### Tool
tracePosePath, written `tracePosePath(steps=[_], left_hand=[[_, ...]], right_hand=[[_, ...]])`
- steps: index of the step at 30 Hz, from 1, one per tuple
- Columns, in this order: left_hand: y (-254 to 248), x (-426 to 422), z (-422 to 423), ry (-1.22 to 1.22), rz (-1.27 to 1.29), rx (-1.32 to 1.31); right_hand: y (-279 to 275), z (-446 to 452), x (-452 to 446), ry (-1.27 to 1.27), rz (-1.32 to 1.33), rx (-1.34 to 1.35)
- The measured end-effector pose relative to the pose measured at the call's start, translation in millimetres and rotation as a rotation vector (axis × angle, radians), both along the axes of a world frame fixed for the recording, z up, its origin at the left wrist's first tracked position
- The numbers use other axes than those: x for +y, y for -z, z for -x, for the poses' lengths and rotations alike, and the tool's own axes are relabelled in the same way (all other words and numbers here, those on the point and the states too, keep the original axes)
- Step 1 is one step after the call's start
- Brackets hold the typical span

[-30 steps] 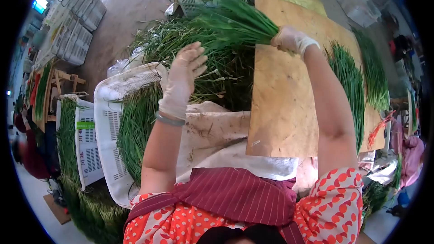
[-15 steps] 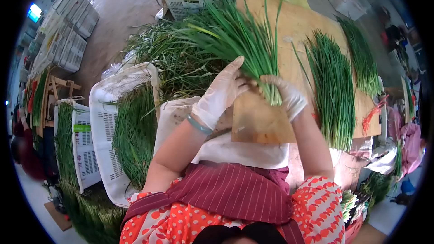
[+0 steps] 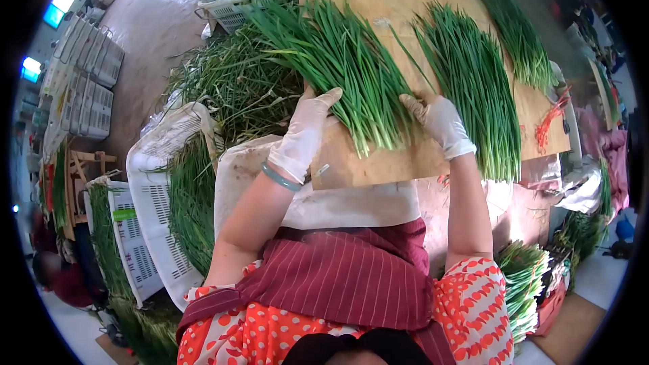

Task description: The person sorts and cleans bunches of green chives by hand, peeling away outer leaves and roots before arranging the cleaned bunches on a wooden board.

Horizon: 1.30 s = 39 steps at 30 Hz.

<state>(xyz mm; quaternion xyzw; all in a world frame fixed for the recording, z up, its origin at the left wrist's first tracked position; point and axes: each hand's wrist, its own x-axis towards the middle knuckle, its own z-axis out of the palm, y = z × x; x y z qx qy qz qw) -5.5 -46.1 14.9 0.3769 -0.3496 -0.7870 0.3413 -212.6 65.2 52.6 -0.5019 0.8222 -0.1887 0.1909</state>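
Note:
A loose bunch of green chives (image 3: 358,81) lies fanned out on a wooden board (image 3: 338,169), pale stem ends toward me. At its left edge is my left hand (image 3: 307,128) in a thin whitish glove, thumb over the stems and other fingers partly hidden by the leaves. My right hand (image 3: 439,120), gloved too, is closed at the right edge of the bunch, thumb and bent fingers against the stems. To the right on the board lie a second bunch of chives (image 3: 473,81) and, farther off, a third bunch (image 3: 517,34).
Left of the board is a heap of loose, messy leaves (image 3: 236,84). White crates (image 3: 152,182) with chives stand at the lower left, and another crate (image 3: 230,10) at the back. Red ties (image 3: 551,122) lie on the board's right edge. Bundled chives (image 3: 524,277) sit at lower right.
The bunch, gathered tightly between both hands before, now lies spread wider on the board. My hands have moved apart to its two sides. The whole view has shifted too.

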Motion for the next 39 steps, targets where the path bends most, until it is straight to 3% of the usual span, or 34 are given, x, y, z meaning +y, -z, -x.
tracePosePath(steps=[1, 2, 4, 5, 6, 9, 12, 15, 16, 18, 20, 22, 24, 26, 28, 30, 31, 32, 34, 36, 37, 39], left_hand=[[0.6, 0.3, -1.2, -0.001, -0.011, -0.008], [1.0, 0.0, -1.4, -0.004, -0.02, -0.012], [4.3, -0.6, -1.5, -0.002, -0.032, -0.013], [5.1, 0.2, -2.2, -0.005, -0.025, -0.01], [6.0, 0.8, -2.9, -0.005, -0.017, -0.008], [9.7, 1.1, -3.8, 0.024, 0.019, -0.034], [7.1, 6.1, -6.3, 0.03, 0.059, -0.07], [10.4, 3.6, -11.7, -0.008, -0.054, 0.017], [9.4, 4.8, -12.0, -0.007, -0.058, 0.017], [5.6, 7.5, -12.4, -0.071, -0.106, 0.043], [22.5, 2.4, -13.8, -0.051, -0.111, 0.128], [34.3, -1.0, -13.5, -0.034, -0.11, 0.213], [39.8, -2.7, -13.9, -0.101, -0.161, 0.194], [55.9, -10.8, -20.8, -0.081, -0.199, 0.186], [60.1, -11.2, -25.5, -0.057, -0.238, 0.172], [53.6, -6.6, -23.7, -0.1, -0.238, 0.271], [47.9, -4.6, -23.1, -0.101, -0.238, 0.271], [41.5, -1.9, -23.3, -0.081, -0.266, 0.339], [25.9, 4.3, -25.0, -0.063, -0.294, 0.405], [12.4, 9.0, -27.8, 0.063, -0.406, 0.348], [49.2, -3.1, -25.4, 0.032, -0.299, 0.457], [37.3, 0.9, -20.4, -0.018, -0.287, 0.427]], right_hand=[[8.5, -2.5, 1.3, 0.06, 0.16, 0.114], [10.6, -3.0, 3.5, 0.061, 0.157, 0.112], [4.6, -17.6, 6.5, 0.03, 0.546, 0.556], [-5.9, -31.6, 8.4, -0.02, 0.587, 0.452], [-5.2, -43.2, 7.5, -0.08, 0.567, 0.37], [5.1, -68.7, 4.2, -0.126, 0.516, 0.474], [37.9, -60.1, -5.4, -0.057, 0.436, 0.254], [60.6, -34.6, -7.0, 0.191, 0.406, -0.319], [53.0, -38.7, -4.6, 0.192, 0.402, -0.318], [24.8, -53.4, 2.3, 0.236, 0.622, -0.002], [20.4, -62.3, 7.2, 0.184, 0.551, 0.057], [22.4, -69.9, 7.4, -0.046, 0.449, 0.302], [33.6, -69.0, 6.5, -0.068, 0.337, 0.25], [35.8, -67.0, 4.0, 0.135, 0.325, 0.063], [38.5, -62.5, 1.2, 0.147, 0.382, 0.128], [28.8, -60.2, 0.1, 0.054, 0.651, 0.63], [21.6, -64.0, -0.5, 0.011, 0.735, 0.664], [14.1, -72.5, 1.6, 0.009, 0.734, 0.662], [0.6, -95.5, 8.9, -0.171, 0.586, 0.136], [2.1, -109.7, 7.6, -0.235, 0.555, 0.152], [12.1, -115.1, 4.9, -0.214, 0.493, 0.199], [19.7, -118.0, 2.6, -0.148, 0.39, 0.246]])
